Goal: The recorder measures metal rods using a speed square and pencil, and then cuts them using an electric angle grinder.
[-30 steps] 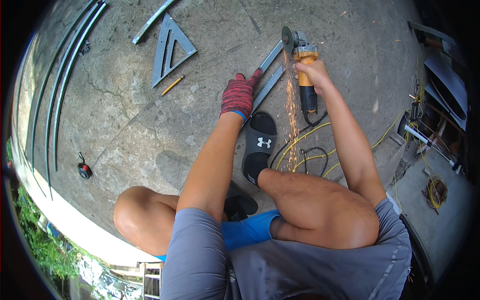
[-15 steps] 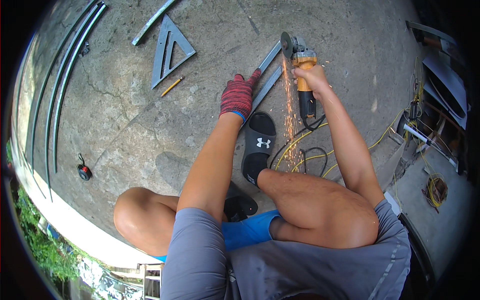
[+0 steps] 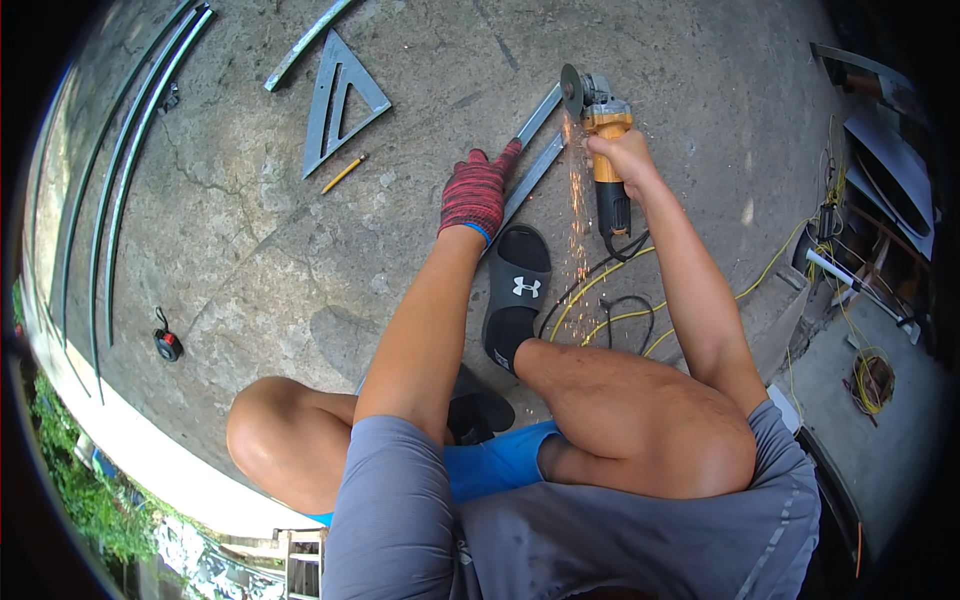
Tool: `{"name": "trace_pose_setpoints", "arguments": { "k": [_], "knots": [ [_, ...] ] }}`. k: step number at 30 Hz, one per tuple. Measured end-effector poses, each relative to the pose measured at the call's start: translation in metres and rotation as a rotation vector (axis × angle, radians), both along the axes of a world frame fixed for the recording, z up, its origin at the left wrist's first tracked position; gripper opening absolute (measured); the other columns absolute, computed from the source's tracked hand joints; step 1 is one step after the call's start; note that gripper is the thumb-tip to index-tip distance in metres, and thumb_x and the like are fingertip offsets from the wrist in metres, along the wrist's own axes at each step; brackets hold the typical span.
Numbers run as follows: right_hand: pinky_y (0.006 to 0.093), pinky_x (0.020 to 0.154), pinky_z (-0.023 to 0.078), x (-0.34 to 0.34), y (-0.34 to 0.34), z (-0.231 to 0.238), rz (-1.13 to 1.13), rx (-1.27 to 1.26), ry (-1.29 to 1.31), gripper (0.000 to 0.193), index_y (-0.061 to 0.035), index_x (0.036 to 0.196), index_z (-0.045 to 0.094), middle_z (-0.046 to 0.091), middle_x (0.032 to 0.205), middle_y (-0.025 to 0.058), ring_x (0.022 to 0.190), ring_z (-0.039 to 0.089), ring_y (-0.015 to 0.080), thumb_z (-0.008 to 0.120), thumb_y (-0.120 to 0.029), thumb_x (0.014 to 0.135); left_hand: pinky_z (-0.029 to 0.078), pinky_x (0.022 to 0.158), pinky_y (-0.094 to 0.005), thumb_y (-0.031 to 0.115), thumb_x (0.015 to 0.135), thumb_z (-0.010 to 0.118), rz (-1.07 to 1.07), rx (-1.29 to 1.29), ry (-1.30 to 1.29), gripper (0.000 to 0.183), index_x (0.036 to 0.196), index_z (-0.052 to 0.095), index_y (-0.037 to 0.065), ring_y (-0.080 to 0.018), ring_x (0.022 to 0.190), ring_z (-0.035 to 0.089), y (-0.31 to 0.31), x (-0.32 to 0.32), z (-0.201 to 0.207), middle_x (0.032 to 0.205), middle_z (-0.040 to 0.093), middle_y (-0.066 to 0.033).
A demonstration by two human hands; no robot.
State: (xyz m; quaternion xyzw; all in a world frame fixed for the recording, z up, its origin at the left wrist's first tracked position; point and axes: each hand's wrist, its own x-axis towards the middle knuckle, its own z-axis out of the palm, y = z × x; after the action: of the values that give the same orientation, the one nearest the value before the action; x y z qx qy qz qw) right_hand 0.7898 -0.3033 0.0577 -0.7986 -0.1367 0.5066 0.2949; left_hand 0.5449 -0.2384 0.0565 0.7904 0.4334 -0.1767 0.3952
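Note:
My right hand, bare, is wrapped around the yellow and black body of an angle grinder. The grinder's disc meets the far end of a grey metal bar, and orange sparks stream down toward me. In a red and black knitted glove, my left hand presses down on the same bar, fingers closed about it. A second metal bar lies beside it on the right, running back toward my sandal. The glove hides the near part of the first bar.
On the concrete to the left lie a triangular square, a yellow pencil, a tape measure and several long metal bars. A yellow cord and the black grinder cable loop by my foot. Scrap and wires lie far right.
Both hands and the grinder hold almost the same place. Sparks keep falling from the disc, the stream now somewhat thinner.

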Motion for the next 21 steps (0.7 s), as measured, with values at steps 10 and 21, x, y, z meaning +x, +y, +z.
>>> {"name": "trace_pose_setpoints", "arguments": {
  "k": [10, 21],
  "knots": [
    [0.0302, 0.058, 0.052, 0.0038, 0.0066, -0.0023, 0.000, 0.018, 0.010, 0.020, 0.0022, 0.087, 0.068, 0.068, 0.079, 0.0083, 0.064, 0.066, 0.0169, 0.077, -0.011, 0.076, 0.050, 0.101, -0.0468, 0.003, 0.096, 0.042, 0.011, 0.003, -0.011, 0.064, 0.151, 0.037, 0.035, -0.0396, 0.121, 0.056, -0.0009, 0.0010, 0.0000, 0.135, 0.049, -0.0231],
    [0.0313, 0.059, 0.052, 0.0085, 0.0069, -0.0076, 0.026, -0.005, -0.013, 0.023, 0.0028, 0.089, 0.067, 0.068, 0.080, 0.0086, 0.065, 0.065, 0.0172, 0.078, -0.011, 0.074, 0.050, 0.100, -0.0458, 0.001, 0.094, 0.045, 0.015, 0.006, -0.006, 0.066, 0.151, 0.038, 0.035, -0.0375, 0.119, 0.057, -0.0009, -0.0004, 0.0021, 0.132, 0.051, -0.0195]
  ]
}}
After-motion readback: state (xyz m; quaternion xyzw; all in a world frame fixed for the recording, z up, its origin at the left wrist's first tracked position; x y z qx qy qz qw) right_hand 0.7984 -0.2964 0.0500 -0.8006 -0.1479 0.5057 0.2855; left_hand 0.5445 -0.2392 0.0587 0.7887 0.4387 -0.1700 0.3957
